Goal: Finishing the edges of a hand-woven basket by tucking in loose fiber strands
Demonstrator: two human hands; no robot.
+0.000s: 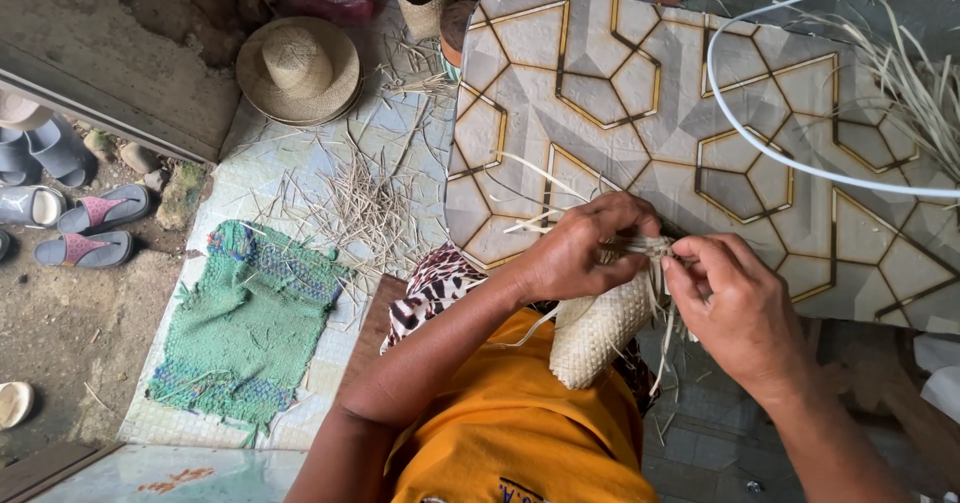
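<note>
1. Where the ground drops to bare dirt at the far left, sandals [92, 225] lie in loose pairs, seemingly shed at the edge so the tiled floor [290, 178] keeps clean.
2. Beside them a green mat [250, 315] lies flat on the tiles, rumpled and fraying at its edges.
3. Above it a straw hat [298, 69] rests brim down, set well apart from the hands, and cut straw bits [365, 203] lie scattered between hat and mat.
4. At the middle, the left hand [580, 248] is clenched over the top of a small woven piece [600, 333], pinning the loose strips so that the weave cannot slacken.
5. That woven piece hangs in front of the orange shirt [510, 433], held over the edge of a patterned board [640, 93].
6. Just right of it, the right hand [735, 308] pinches strip ends at the rim, fingertips touching the left hand's.
7. Farther right, a white cord [745, 133] loops across the board, and a sheaf of dry strips [915, 83] lies within reach.
</note>
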